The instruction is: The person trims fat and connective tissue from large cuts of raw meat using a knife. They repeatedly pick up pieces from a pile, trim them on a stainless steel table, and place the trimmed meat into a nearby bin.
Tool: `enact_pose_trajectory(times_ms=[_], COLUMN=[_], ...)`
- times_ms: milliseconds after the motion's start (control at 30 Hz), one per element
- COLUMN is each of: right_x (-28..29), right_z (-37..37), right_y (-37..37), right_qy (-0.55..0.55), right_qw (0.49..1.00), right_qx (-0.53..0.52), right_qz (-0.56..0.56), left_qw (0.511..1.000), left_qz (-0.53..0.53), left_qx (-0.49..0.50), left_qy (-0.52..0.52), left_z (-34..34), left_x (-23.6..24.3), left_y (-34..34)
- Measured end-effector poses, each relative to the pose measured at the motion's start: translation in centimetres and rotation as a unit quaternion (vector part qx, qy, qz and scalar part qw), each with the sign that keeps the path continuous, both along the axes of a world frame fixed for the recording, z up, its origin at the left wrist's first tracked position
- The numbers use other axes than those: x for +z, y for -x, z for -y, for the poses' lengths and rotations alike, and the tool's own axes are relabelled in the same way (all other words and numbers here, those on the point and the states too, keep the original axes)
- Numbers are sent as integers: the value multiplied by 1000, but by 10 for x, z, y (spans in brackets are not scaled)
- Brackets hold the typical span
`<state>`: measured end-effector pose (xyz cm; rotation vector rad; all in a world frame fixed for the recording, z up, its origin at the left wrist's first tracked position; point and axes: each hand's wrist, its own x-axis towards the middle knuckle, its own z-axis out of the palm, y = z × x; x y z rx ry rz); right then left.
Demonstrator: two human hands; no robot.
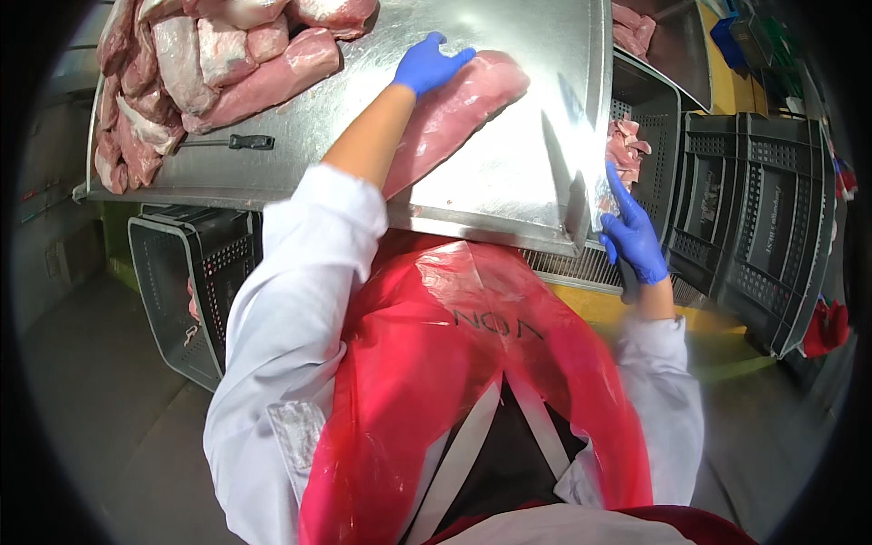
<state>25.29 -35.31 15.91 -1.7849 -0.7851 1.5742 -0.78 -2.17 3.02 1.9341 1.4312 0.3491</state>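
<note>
A long pink piece of boneless meat, like a pork loin (459, 113), lies slantwise on the steel table (509, 195). My left hand (432, 65), in a blue glove, rests on its far left edge with fingers apart. Off the table's right edge, my gloved right hand (636, 238) is closed around a knife (600, 195). Its index finger stretches forward along the bright blade, which points away from me; part of the dark handle shows below the palm.
Many meat pieces (222, 54) are heaped at the table's left, near a black-handled tool with a thin metal shaft (250, 142). A dark crate (663, 136) at right holds meat trimmings (625, 150); more crates (772, 218) stand beside it. Another crate (168, 291) sits below left.
</note>
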Motion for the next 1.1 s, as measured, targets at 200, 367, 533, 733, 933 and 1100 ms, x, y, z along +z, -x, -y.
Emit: enact_pose_trajectory(times_ms=[200,367,533,733,933,1100], right_x=[-19,-58,-73,-103,-20,-42], right_z=[2,-4,-94,-226,-159,-194], right_y=[30,44,81,110,131,139], right_qy=[-59,-64,-83,-71,38,34], right_qw=[989,990,986,961,980,986], right_qx=[-129,-121,-107,1,118,64], right_qz=[-42,-3,95,267,154,153], left_qw=[929,919,940,963,962,961], left_qz=[-10,157,240,220,246,214], left_qx=[-152,-116,-77,-125,-90,-170], left_qy=[338,343,229,96,81,33], left_z=[-68,-52,-22,-9,-11,-11], left_x=[-52,-58,-41,-26,-28,-24], left_y=[-16,4,8,-2,12,3])
